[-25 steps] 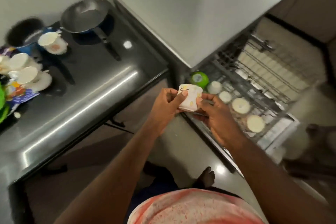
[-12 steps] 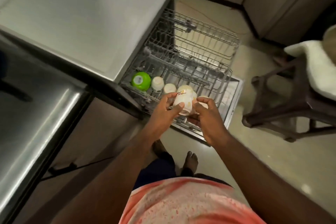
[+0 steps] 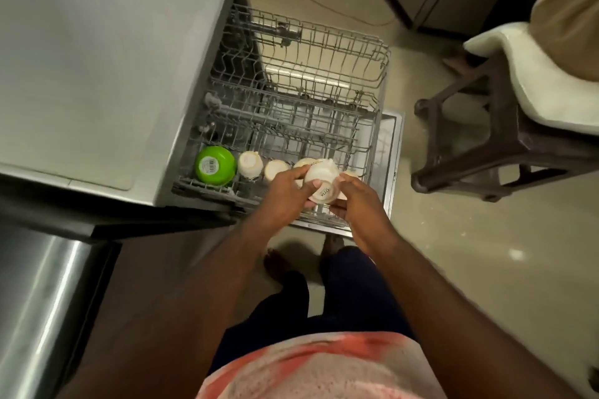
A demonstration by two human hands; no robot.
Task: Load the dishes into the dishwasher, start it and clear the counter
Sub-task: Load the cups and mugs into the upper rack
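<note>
Holding the cream cup [image 3: 321,184] between both hands, you have it just above the near right part of the dishwasher rack [image 3: 291,126], with its printed base turned towards you. Your left hand [image 3: 285,193] curls fingers and thumb round the cup's left side. Your right hand [image 3: 358,201] pinches its right side from below. Neither hand carries anything else.

Finish the turn so the mouth faces straight down before you lower it; a tilted cup is likely to pool water. Aim for the gap at the right end of the near row and let the rim settle between the wires, not on top of one. Let go with one hand only once you feel it seated.

Just beyond your fingers the row runs leftwards: one cup half hidden behind your left hand, then a second cream cup [image 3: 275,169], a third cream cup [image 3: 250,165] and the green bowl [image 3: 215,165] at the left end, all bottom up. Match their spacing, and watch that your knuckles do not knock the hidden one over.

Farther back, the rack's long wire rows look better suited to larger pieces, so save them. The dark stool [image 3: 486,155] stands well apart on the right, out of your way.
</note>
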